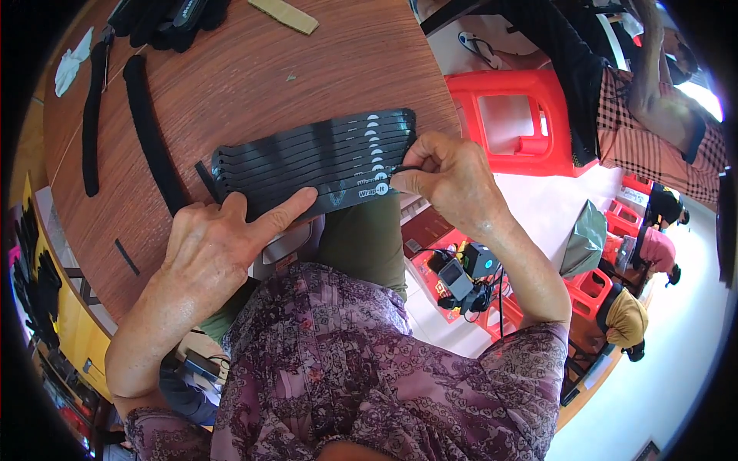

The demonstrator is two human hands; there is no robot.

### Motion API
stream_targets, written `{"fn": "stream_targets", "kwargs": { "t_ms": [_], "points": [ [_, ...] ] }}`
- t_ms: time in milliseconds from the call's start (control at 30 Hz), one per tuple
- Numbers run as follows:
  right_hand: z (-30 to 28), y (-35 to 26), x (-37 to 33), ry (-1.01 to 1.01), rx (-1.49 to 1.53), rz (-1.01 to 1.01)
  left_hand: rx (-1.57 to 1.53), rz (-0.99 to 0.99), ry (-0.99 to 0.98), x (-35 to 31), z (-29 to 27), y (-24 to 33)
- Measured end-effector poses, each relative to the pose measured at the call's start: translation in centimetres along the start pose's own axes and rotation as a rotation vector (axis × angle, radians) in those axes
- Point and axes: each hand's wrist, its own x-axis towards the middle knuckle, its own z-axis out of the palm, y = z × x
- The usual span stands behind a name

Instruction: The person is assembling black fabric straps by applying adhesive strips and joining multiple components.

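A sheet of black straps, lying side by side with white print near their right ends, rests along the near edge of the table. My left hand holds its lower left part down, one digit stretched across the surface and the others bent. At the sheet's right end my right hand is closed, thumb and forefinger pinching the end of one black strap. The pinched tip is mostly hidden by the fingers. A narrow dark piece sticks out beside the left end.
Long black fuzzy bands lie on the wooden table at left, near a crumpled white tissue. A tan strip and a black bundle lie farther back. A red plastic stool and a seated person are at right.
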Motion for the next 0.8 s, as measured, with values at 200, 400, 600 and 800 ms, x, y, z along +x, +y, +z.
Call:
{"fn": "stream_targets", "kwargs": {
  "t_ms": [200, 400, 600, 800],
  "points": [
    [0.1, 0.1, 0.1, 0.054, -0.045, 0.011, -0.03, -0.014, 0.0, 0.0, 0.2, 0.0],
    [0.4, 0.4, -0.3, 0.136, -0.105, -0.002, -0.065, -0.022, -0.01, 0.0, -0.1, 0.0],
    [0.1, 1.1, -0.1, 0.163, -0.039, -0.007, -0.099, -0.017, -0.002, 0.0, -0.2, -0.3],
    [-0.8, 2.3, 0.0, 0.195, 0.0, 0.009, -0.168, -0.05, -0.076, 0.1, -1.1, -0.8]
  ]
}}
